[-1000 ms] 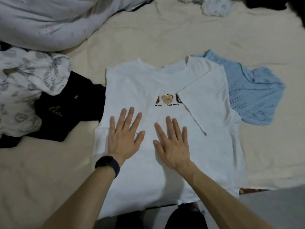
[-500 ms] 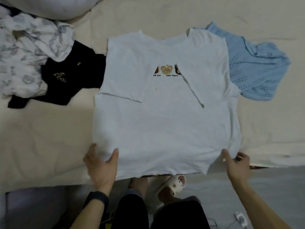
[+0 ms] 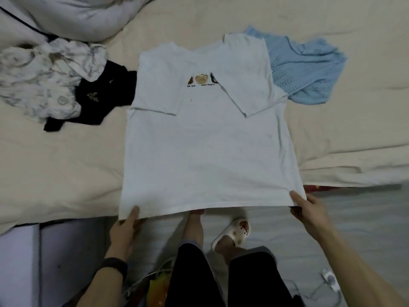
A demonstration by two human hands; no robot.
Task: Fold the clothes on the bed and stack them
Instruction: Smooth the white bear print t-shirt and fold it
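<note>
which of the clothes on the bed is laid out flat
The white bear-print t-shirt, spread flat, its hem corners held by the left hand and right hand. The light blue knitted top, black garment and grey-patterned white cloth lie rumpled.

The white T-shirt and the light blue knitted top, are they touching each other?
Touching. The head view shows the white T-shirt lying over an edge of the light blue knitted top, with no gap between them.
</note>
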